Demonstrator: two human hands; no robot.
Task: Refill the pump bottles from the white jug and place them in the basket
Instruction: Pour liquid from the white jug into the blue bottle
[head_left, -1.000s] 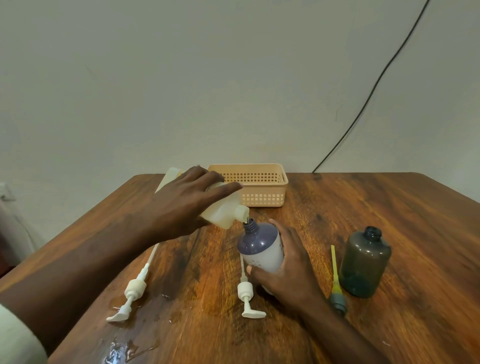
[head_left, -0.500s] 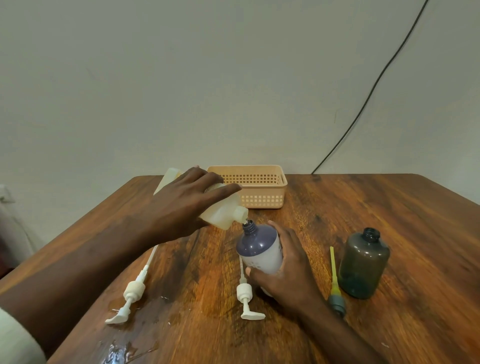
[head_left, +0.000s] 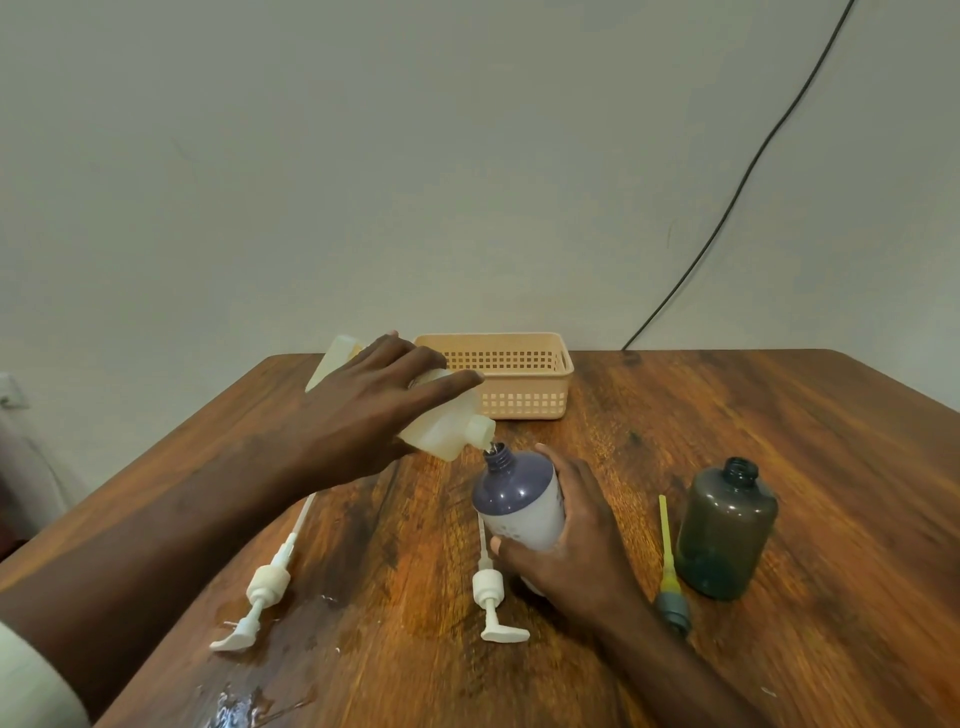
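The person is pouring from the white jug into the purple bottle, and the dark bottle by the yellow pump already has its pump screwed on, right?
Not quite. In the head view the dark bottle has an open neck with no pump on it; the yellow pump lies on the table beside it. The rest holds: the left hand tips the white jug over the purple bottle.
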